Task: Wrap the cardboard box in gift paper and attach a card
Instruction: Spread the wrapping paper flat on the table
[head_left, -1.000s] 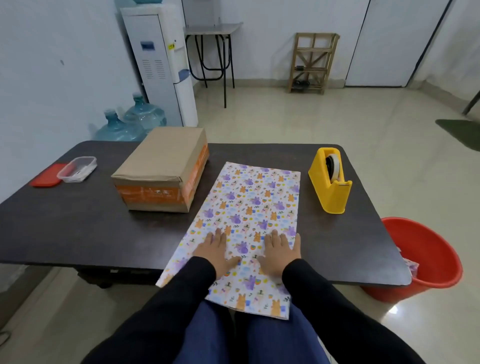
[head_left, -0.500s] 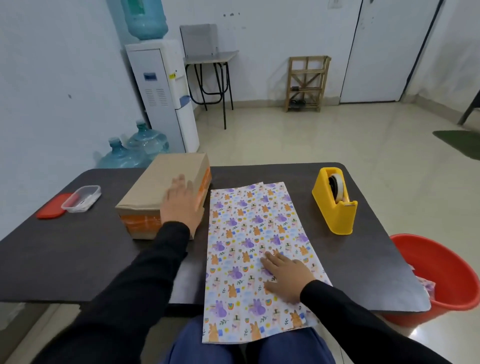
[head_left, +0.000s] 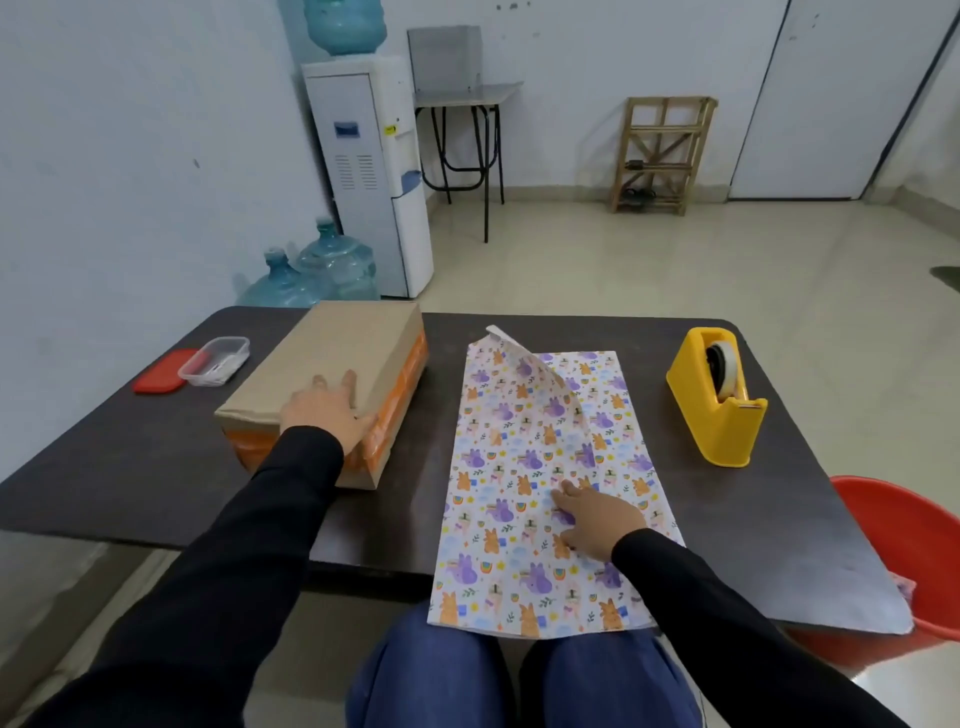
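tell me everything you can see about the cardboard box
The cardboard box is a plain brown, closed, long rectangular carton with orange tape banding its sides. It lies flat on the dark table, left of the gift paper and not touching it. The left hand rests on its top near the front right corner, fingers spread, thumb at the edge. No paper covers it yet.

One wide-angle cam, worn on the head, faces fwd and down. The bench (head_left: 156, 467) fills mid-frame, its near edge close under the lens. Left hand (head_left: 327, 410) and right hand (head_left: 597, 519) are near, far wall (head_left: 571, 52) at top.
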